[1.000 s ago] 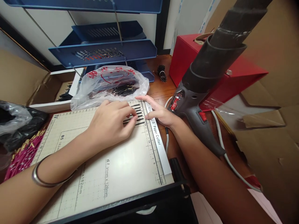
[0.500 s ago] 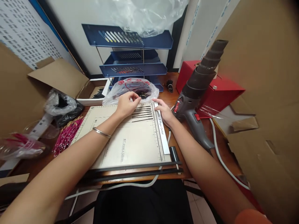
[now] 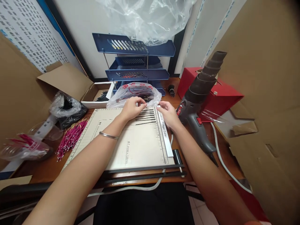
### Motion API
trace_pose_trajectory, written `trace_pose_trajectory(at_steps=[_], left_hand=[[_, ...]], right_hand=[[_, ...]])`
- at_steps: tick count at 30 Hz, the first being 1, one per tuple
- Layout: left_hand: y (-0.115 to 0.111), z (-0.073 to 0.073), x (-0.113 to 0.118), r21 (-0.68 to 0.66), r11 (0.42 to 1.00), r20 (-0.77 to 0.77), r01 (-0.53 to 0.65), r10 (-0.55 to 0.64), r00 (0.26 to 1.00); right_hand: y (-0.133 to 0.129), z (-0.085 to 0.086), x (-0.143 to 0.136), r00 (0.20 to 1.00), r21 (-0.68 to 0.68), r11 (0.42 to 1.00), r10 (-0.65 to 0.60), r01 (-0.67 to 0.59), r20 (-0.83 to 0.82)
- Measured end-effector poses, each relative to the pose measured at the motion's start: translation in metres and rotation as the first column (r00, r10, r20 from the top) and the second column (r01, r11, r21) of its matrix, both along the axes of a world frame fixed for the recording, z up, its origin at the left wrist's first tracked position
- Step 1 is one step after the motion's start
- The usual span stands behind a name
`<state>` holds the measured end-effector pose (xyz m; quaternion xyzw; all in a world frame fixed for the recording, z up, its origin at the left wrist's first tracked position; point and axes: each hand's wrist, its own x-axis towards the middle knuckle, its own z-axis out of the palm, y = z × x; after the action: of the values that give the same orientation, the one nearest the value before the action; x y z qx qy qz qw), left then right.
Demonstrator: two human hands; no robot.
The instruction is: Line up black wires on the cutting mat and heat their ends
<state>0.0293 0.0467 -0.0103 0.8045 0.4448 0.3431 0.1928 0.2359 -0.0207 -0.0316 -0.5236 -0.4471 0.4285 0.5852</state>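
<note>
My left hand (image 3: pixel 133 109) is over the far part of a cream paper cutter board (image 3: pixel 145 147), thumb and forefinger pinched together. Whatever the pinch holds is too small to make out. Just below those fingertips, several thin black wire-like strips (image 3: pixel 145 118) lie side by side on the board, their right ends thicker. My right hand (image 3: pixel 169 115) rests at the board's far right corner, by the white lettered strip (image 3: pixel 166 136). Its thumb and forefinger are apart, with nothing visible between them. Directly behind both hands is a clear plastic bag (image 3: pixel 136 89) with dark pieces inside.
A grey heat gun (image 3: pixel 195 109) stands close to my right forearm, before a red box (image 3: pixel 227 100). Magenta wire pieces (image 3: pixel 71 137) are heaped left of the board. Blue trays (image 3: pixel 138 75) stand behind. An open carton (image 3: pixel 67 79) and black bag (image 3: pixel 67 111) are at left.
The whole view has shifted slightly. My right hand has drawn its outstretched forefinger back a little from the strips' ends. My left hand stays pinched near the row's far end.
</note>
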Motion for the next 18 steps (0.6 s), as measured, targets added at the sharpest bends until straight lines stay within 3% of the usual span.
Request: trace_pose_trajectory(at_steps=[3, 5, 8, 9, 10, 12, 14, 18], left_hand=[[0.004, -0.003, -0.005, 0.093, 0.996, -0.053, -0.006, 0.011, 0.999], [0.003, -0.001, -0.008, 0.150, 0.987, -0.071, -0.054, 0.065, 0.995], [-0.004, 0.006, -0.010, 0.162, 0.982, -0.084, -0.094, 0.109, 0.991], [-0.006, 0.008, -0.010, 0.152, 0.984, -0.086, -0.094, 0.108, 0.990], [-0.008, 0.010, -0.010, 0.139, 0.986, -0.090, -0.087, 0.100, 0.991], [-0.011, 0.012, -0.008, 0.116, 0.992, -0.100, -0.058, 0.070, 0.993], [-0.012, 0.011, -0.006, 0.098, 0.995, -0.115, -0.017, 0.028, 0.993], [-0.013, 0.008, -0.003, 0.073, 0.995, -0.144, 0.064, -0.053, 0.988]], right_hand=[[-0.041, 0.025, -0.001, 0.988, 0.217, 0.976, -0.063, 0.031, 0.139], [-0.078, 0.038, 0.000, 0.928, 0.410, 0.888, -0.311, 0.207, 0.204], [-0.132, 0.039, 0.015, 0.686, 0.552, 0.717, -0.654, 0.427, 0.319], [-0.146, 0.034, 0.024, 0.590, 0.560, 0.698, -0.699, 0.445, 0.403], [-0.156, 0.028, 0.034, 0.508, 0.554, 0.704, -0.707, 0.443, 0.492], [-0.167, 0.013, 0.053, 0.413, 0.447, 0.782, -0.614, 0.435, 0.672], [-0.170, 0.001, 0.065, 0.394, 0.318, 0.853, -0.483, 0.414, 0.782], [-0.167, -0.008, 0.069, 0.343, 0.284, 0.864, -0.438, 0.416, 0.831]])
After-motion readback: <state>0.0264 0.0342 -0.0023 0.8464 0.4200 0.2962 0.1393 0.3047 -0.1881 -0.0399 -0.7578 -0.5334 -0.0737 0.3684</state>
